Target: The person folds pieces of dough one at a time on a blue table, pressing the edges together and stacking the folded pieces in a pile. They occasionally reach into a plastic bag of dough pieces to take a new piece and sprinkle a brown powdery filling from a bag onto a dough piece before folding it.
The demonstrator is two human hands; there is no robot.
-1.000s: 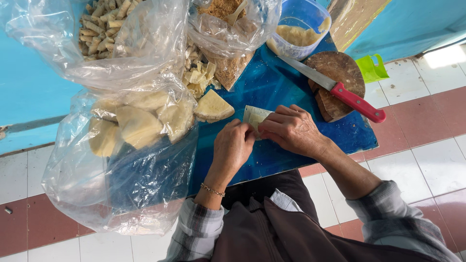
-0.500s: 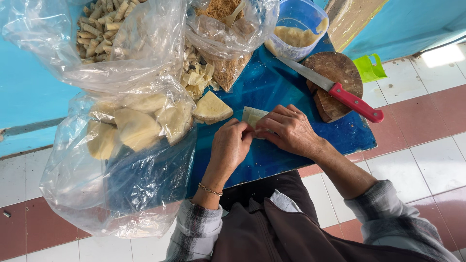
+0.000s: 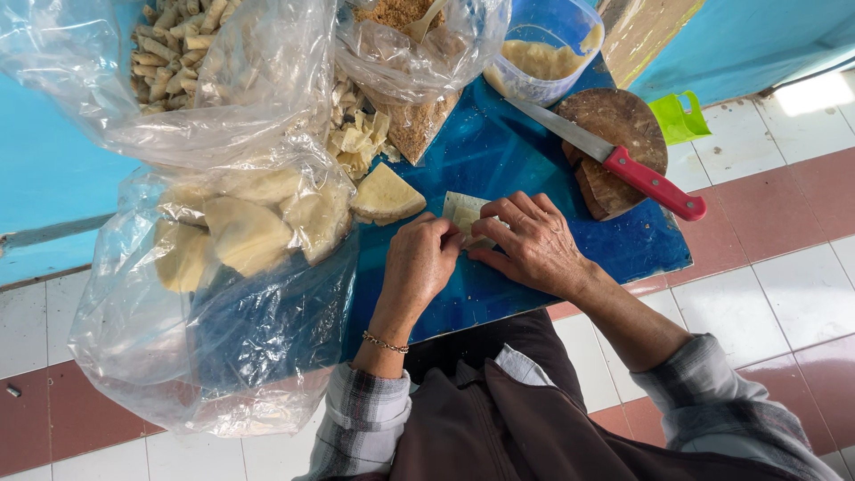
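Your left hand and right hand meet over a blue table, fingers curled and pinching a pale thin wrapper that lies flat between and just beyond your fingertips. Just past your left hand sits a wedge of folded wrappers. Beyond your right hand, a red-handled knife rests across a round wooden board.

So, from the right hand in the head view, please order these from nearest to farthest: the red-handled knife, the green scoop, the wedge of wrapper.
Measured from the right hand:
1. Wedge of wrapper, to its left, on the blue table.
2. Red-handled knife, to its right, lying across the round wooden board.
3. Green scoop, farther right, beyond the board, on the floor.
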